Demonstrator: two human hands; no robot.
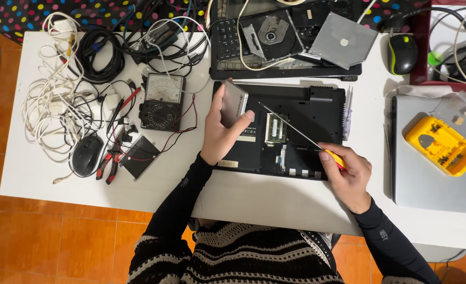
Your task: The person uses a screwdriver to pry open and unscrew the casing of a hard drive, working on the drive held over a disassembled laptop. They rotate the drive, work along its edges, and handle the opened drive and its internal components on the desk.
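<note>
On the white table (275, 200) lie 3 laptops: 1 black one turned underside up (301, 113), 1 black one stripped open (285, 39) and 1 silver one closed (433, 184). There are 2 computer mice (86, 154), 1 analog multimeter (162, 101), 1 pair of red-handled pliers (108, 164) and 1 yellow bit case (442, 144). 2 hands are in view, holding 1 silver drive (234, 103) and 1 screwdriver (296, 131).
</note>
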